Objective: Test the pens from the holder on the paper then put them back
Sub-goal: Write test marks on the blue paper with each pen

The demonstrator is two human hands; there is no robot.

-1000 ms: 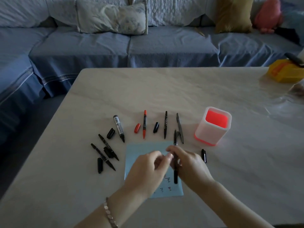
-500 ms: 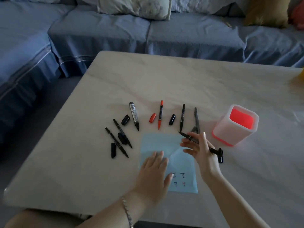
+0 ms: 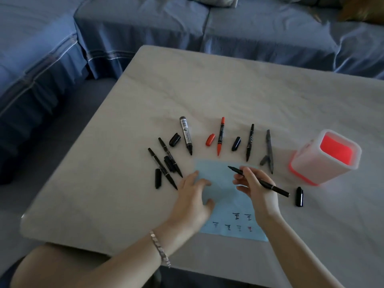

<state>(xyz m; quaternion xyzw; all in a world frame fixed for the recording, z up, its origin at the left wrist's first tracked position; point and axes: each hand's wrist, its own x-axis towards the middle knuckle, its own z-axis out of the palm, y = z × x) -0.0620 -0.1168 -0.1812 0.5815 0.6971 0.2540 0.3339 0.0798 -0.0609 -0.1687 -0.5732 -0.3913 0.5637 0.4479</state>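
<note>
Right hand [image 3: 256, 190] pinches uncapped pen [image 3: 258, 181], tip up-left, over paper [image 3: 224, 194]; its axis slants. Left hand [image 3: 192, 196] lies spread, pressing paper's left edge.

The left hand [image 3: 192, 199] and right hand [image 3: 256, 190] cover the middle of the blue paper [image 3: 214, 169]. The right hand's fingers hide part of the black pen [image 3: 270, 185] they pinch. The small marks [image 3: 236, 216] by the paper's near edge are too small to read, as is the thick marker [image 3: 185, 134] label. The counter [image 3: 228, 90] is cut off at its right edge.
</note>
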